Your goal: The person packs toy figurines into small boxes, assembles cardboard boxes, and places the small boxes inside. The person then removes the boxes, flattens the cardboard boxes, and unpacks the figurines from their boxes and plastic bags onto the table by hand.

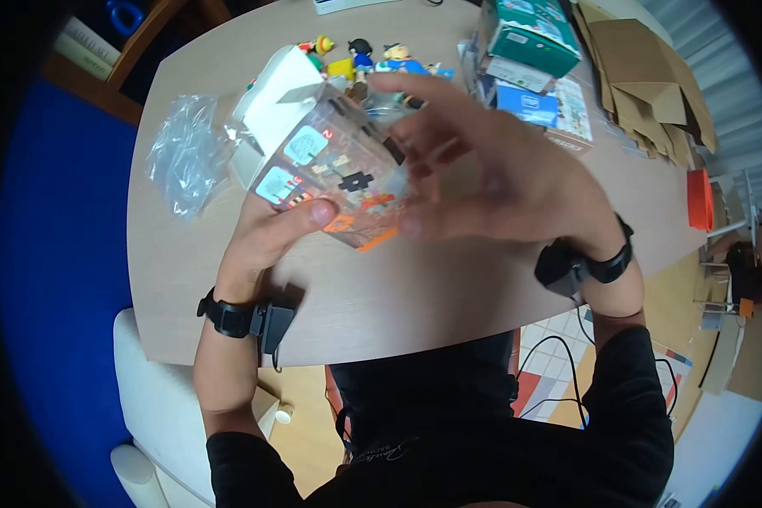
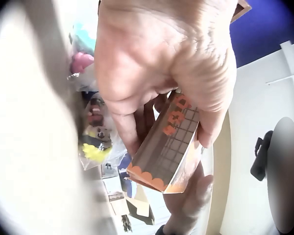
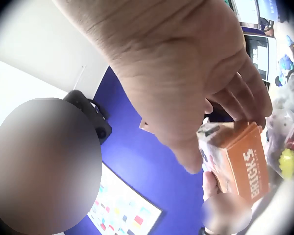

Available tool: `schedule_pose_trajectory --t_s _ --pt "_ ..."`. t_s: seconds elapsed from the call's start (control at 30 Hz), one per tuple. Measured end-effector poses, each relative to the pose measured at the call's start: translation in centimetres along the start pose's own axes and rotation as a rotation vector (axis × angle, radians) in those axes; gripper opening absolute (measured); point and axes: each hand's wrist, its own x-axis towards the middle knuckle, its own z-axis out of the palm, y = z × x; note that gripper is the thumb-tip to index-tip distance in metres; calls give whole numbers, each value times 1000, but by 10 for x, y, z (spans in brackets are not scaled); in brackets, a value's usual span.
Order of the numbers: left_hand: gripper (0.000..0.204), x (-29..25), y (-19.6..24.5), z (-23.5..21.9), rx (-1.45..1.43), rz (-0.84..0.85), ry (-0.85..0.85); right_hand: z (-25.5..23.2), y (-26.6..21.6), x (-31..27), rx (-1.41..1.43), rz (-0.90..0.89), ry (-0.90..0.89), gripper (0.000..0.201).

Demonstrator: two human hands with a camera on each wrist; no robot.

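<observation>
In the head view a printed cardboard box [image 1: 339, 173] is tilted above the table, its white end flap [image 1: 281, 95] standing up. The left hand [image 1: 271, 233] grips it, thumb across the printed face. In the left wrist view that hand [image 2: 161, 58] holds the box [image 2: 169, 147] between thumb and fingers. The right hand [image 1: 516, 169], blurred, has its fingers spread beside the box's right side; whether they touch it is unclear. The right wrist view has the right hand [image 3: 171, 73] over the box [image 3: 245, 161], whose orange end reads BRICKS.
Crumpled clear plastic [image 1: 184, 157] lies on the table's left part. Several colourful figures [image 1: 398, 61] stand behind the box. At the back right are a green box [image 1: 533, 46], a blue box [image 1: 527, 105] and folded brown paper [image 1: 643, 76]. The table [image 1: 347, 313] has a curved front edge.
</observation>
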Motion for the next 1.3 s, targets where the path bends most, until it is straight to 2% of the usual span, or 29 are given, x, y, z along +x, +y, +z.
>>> schedule_pose_trajectory --t_s 0.03,0.13,0.17,0.2,0.27,0.3,0.33,0.4,0.47,0.5,0.57,0.6,0.67,0.7,0.77,0.9,0.97,1.03,1.1,1.2,1.27,1.3 --pt "77 -1 0 1 -1 -20 -7 4 4 0 -24 7 -12 88" --pt "81 -2 -3 0 92 11 -81 -1 -7 -9 -84 37 31 87" --pt "80 -1 -7 4 1 81 -113 -7 -10 -14 -148 8 101 88" --pt "80 3 -6 3 -6 90 -116 -15 -6 -19 -136 -103 218 81" --pt "75 15 -5 -1 -66 50 -302 -39 7 -30 3 -292 469 67" --pt "69 15 -4 0 -16 66 -274 -51 11 -33 130 -369 605 59" --pt "69 15 -5 0 -24 74 -274 -53 3 -25 177 -343 983 56" --pt "75 16 -7 -5 59 41 -266 -82 25 -47 178 -338 968 51" --pt "72 17 -10 -7 67 45 -268 -99 55 -61 372 -242 1176 44" --pt "69 18 -10 -8 81 42 -270 -106 70 -70 369 -243 1176 44" --pt "69 19 -10 -7 80 47 -274 -115 103 -88 454 35 1147 47" --pt "68 19 -10 -7 82 50 -279 -116 119 -96 454 36 1146 47" --pt "68 18 -10 -7 93 57 -274 -114 146 -107 408 244 1170 49" --pt "67 19 -10 -7 106 67 -269 -110 153 -111 405 240 1168 49" --pt "63 19 -11 -7 90 75 -262 -101 160 -119 281 466 1069 49" --pt "57 18 -11 -6 80 67 -269 -99 148 -116 221 473 971 51" --pt "56 19 -13 -6 88 76 -262 -101 145 -108 195 452 824 52" --pt "54 19 -11 -7 98 89 -249 -99 144 -99 166 450 811 53" --pt "63 18 -8 -9 130 54 -271 -102 146 -92 136 443 788 54" --pt "61 18 -7 -11 131 65 -258 -107 147 -86 218 478 780 56" --pt "61 18 -7 -13 131 69 -255 -104 139 -77 -88 382 974 61" --pt "61 18 -8 -13 133 71 -256 -104 134 -72 -89 383 971 61"
